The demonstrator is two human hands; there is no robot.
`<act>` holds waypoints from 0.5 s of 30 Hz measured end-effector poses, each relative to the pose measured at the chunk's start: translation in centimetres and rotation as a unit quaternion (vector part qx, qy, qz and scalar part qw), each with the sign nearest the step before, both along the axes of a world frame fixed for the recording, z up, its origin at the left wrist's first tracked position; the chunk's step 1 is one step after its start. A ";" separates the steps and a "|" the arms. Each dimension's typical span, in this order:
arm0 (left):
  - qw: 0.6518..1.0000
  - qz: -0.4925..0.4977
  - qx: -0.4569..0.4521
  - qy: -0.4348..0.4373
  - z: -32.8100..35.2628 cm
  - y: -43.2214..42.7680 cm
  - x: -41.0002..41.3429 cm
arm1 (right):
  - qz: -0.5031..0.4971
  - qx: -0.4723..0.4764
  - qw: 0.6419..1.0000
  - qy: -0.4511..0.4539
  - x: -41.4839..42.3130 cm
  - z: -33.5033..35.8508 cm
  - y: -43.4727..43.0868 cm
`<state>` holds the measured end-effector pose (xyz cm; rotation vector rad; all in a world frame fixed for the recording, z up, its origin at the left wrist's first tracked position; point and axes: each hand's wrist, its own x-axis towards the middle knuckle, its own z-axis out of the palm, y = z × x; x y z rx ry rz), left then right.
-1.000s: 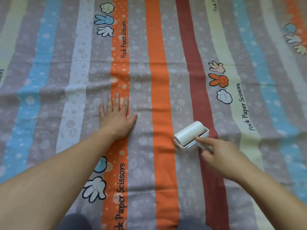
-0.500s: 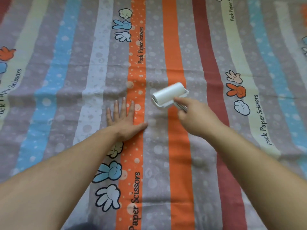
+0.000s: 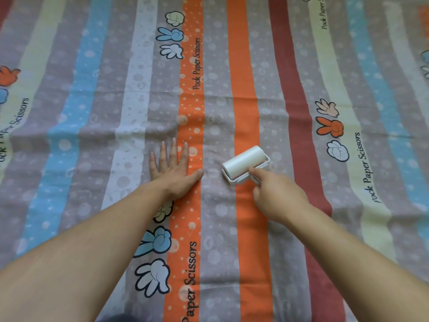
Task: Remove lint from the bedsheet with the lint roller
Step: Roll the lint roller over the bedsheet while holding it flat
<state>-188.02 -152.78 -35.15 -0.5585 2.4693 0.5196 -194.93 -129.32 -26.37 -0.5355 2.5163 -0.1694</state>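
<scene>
Right hand (image 3: pixel 276 196) draws a white cylindrical lint roller (image 3: pixel 245 165) back over the striped, bubble-printed fabric bedsheet (image 3: pixel 218 228).
Its fingers curl round the handle, which is hidden in the fist. The smooth paper drum, just ahead of the grip, lies on the solid orange stripe, nearer the person than half a second ago. Left of the grip, the left hand (image 3: pixel 171 173) still presses flat, fingers straight.

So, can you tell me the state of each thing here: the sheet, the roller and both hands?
bedsheet: spread out flat, with light creases across the middle.
lint roller: on the bedsheet, at the plain orange stripe, held by its handle.
left hand: flat on the bedsheet, fingers straight.
right hand: grips the lint roller handle, index finger stretched forward.
</scene>
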 end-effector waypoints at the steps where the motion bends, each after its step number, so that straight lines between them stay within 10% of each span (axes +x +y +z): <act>1: 1.000 0.002 -0.004 0.000 0.1 0.1 0.0 | 0.001 0.007 1.000 0.001 0.7 0.2 1.1; 15: 0.998 -0.030 -0.045 0.037 1.6 -1.4 1.2 | 0.029 0.126 0.989 -0.073 3.1 5.6 8.3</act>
